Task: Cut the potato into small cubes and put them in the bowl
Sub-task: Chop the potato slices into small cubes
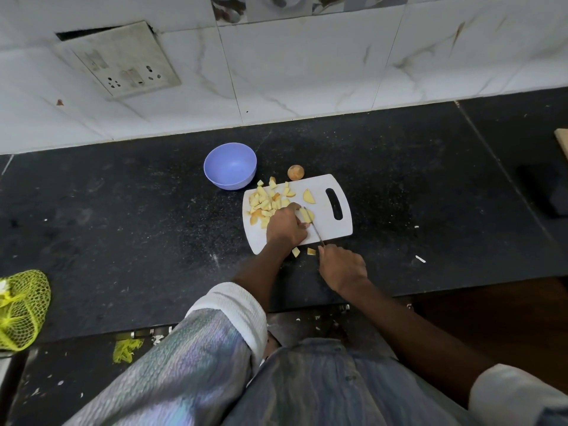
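A white cutting board lies on the black counter, with several yellow potato pieces heaped on its left half. My left hand holds down a potato slice near the board's middle. My right hand grips a knife, whose blade lies across that slice. Another half-round slice lies apart, further back on the board. Two cut pieces have landed on the counter just off the board's near edge. The purple bowl stands behind the board's left corner, with nothing in it.
A small brown potato end sits on the counter behind the board. A yellow mesh bag lies at the counter's left front edge. The tiled wall with a socket plate runs along the back.
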